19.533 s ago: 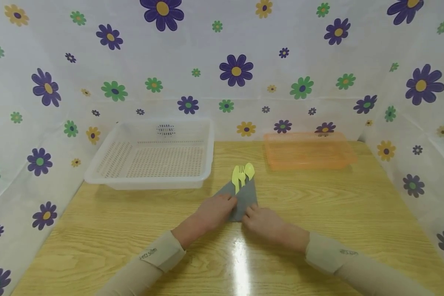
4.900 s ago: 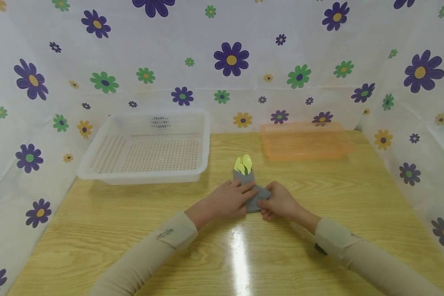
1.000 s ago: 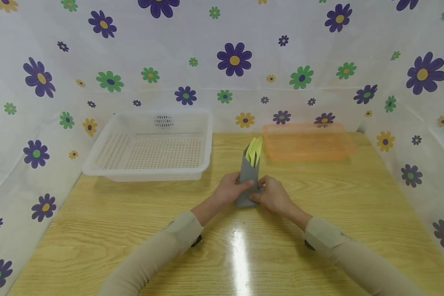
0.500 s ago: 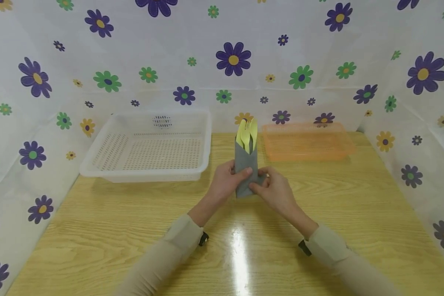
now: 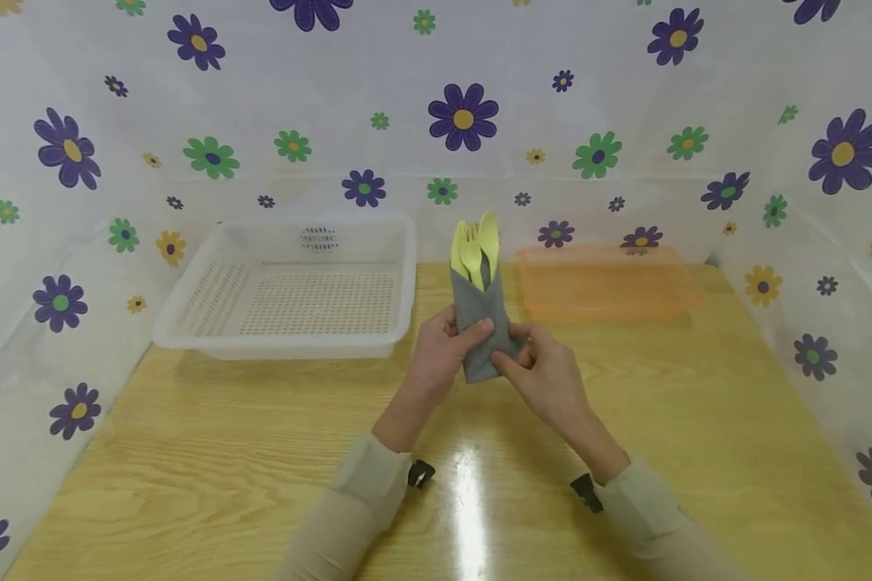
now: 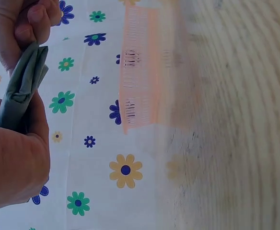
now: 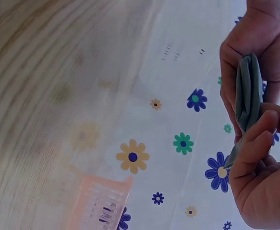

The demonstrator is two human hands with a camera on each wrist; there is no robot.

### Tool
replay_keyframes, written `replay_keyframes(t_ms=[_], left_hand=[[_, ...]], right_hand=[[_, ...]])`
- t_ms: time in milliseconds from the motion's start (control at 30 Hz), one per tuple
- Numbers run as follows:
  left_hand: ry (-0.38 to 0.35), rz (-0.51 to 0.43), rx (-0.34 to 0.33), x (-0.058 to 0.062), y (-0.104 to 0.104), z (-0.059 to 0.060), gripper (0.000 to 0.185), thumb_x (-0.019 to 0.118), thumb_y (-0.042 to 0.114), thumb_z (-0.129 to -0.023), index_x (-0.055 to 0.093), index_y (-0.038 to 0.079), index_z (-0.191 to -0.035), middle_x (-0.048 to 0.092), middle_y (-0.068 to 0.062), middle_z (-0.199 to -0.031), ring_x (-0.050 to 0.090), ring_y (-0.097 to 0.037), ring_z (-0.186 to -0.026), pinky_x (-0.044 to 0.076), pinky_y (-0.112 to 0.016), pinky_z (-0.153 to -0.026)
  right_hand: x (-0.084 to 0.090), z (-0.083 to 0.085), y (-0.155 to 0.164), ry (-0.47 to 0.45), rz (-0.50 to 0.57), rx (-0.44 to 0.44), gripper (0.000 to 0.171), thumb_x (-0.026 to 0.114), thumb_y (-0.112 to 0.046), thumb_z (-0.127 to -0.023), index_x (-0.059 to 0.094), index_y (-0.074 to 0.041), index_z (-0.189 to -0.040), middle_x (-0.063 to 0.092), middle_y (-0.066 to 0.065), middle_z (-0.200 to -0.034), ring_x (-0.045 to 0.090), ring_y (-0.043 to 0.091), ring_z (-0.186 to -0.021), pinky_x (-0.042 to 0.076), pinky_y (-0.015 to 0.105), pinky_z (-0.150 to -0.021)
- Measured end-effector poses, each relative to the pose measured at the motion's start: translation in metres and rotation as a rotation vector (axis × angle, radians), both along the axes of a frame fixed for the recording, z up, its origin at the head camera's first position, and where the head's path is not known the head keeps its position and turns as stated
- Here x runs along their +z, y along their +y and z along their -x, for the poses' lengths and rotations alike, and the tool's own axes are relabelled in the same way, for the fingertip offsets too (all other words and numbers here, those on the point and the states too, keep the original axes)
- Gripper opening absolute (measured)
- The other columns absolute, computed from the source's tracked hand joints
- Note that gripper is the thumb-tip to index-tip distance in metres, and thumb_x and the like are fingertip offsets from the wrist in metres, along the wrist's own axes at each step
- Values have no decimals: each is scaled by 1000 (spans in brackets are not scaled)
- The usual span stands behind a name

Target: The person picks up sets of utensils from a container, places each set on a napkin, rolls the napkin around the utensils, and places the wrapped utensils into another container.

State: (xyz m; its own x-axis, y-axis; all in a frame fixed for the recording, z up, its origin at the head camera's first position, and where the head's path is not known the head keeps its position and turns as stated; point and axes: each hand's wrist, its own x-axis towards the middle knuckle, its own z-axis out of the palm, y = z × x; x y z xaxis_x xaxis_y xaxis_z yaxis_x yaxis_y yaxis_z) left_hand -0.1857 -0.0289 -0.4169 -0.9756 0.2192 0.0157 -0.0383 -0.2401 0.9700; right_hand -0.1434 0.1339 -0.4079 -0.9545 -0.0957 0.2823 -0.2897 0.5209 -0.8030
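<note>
Left hand (image 5: 436,349) and right hand (image 5: 545,373) both pinch one grey napkin (image 5: 482,331) holding three yellow utensils (image 5: 475,250), between two baskets; no readable writing.

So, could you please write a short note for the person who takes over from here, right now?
Left hand: grips the folded grey cloth napkin, thumb across its front.
Right hand: pinches the napkin's lower right edge with its fingers.
The napkin is held upright above the wooden table; yellow-green plastic cutlery, a fork and a spoon at least, sticks out of its top.
The white perforated plastic basket stands far left, the orange translucent plastic tray far right; neither holds anything visible.
Done: cutlery wrapped in the napkin.
Left: probably setting the bundle down; where is unclear.
</note>
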Motion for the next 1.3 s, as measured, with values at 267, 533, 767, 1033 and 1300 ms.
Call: replay_keyframes(t_ms=[267,533,767,1033,1300], left_hand=[[0,-30,53,-1,3,1,33,64,5,-95,58,-7,-125,70,-15,-115,67,-17,-102,54,-35,-90],[16,-131,107,3,5,-6,30,62,5,-97,56,-8,-124,69,-7,-109,67,-16,-99,55,-31,-86],[14,-230,146,9,12,-5,29,58,2,-98,54,-8,-124,67,-3,-107,66,-15,-101,54,-29,-87],[15,-248,200,10,17,-7,24,60,1,-96,57,-7,-119,68,0,-102,65,-13,-99,52,-27,-89],[9,-229,197,9,17,-7,24,60,2,-96,57,-5,-119,67,3,-102,62,-12,-102,49,-27,-92]], right_hand=[[-10,3,-5,164,11,-48,37,77,-3,-84,66,5,-118,56,3,-67,47,10,-55,39,22,-50],[-16,1,-10,277,112,-86,33,78,-3,-84,70,2,-116,60,14,-98,59,21,-81,49,25,-59],[-20,2,-9,315,286,-65,27,72,0,-88,70,5,-115,66,17,-102,61,15,-88,53,18,-69],[-18,1,-10,286,391,-60,23,68,4,-90,69,7,-113,67,21,-101,62,13,-84,51,14,-64],[-15,1,-6,170,447,-10,22,65,2,-93,67,9,-114,66,21,-94,63,10,-73,56,24,-62]])
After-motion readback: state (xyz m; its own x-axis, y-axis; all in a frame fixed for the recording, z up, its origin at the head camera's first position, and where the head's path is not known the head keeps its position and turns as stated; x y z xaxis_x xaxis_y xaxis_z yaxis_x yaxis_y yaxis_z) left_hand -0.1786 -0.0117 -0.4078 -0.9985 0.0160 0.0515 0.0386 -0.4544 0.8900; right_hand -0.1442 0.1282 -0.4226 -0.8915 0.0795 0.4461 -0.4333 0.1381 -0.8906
